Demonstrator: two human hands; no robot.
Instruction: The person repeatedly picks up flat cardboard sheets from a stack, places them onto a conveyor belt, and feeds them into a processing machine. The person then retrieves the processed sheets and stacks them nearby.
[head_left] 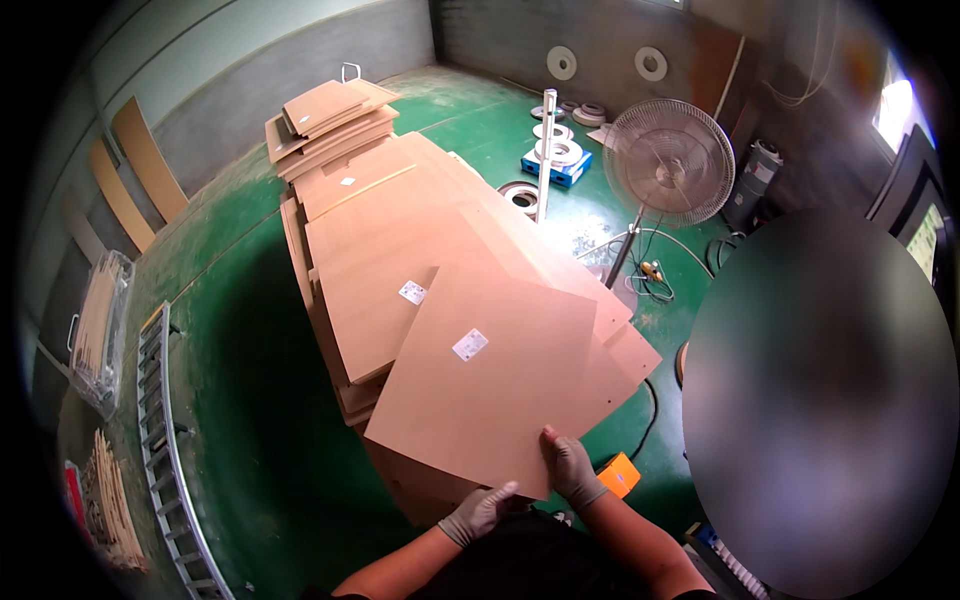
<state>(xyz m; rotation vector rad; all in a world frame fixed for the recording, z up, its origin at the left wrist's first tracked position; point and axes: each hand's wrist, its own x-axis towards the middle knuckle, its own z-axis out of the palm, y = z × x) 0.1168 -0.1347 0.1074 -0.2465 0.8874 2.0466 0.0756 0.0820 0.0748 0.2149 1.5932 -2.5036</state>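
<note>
— Head view first: what did we have at the hands?

— Our gloved right hand was clamped on the near edge of the top wooden panel, thumb on its upper face. Our left hand, gloved too, curled under that same edge just left of the right one, fingers closed on the board.

— And where was the panel?

— It lay tilted on top of the long stack of panels, at the stack's near end, with a small white label near its middle.

— What did we see around the stack?

— To its right stood a pedestal fan on the green floor, and beyond the fan lay white rolls of edge tape. An orange tool sat just right of the stack's near end. Left of the stack ran a metal ladder lying flat, with a bag of wooden strips past it.
</note>
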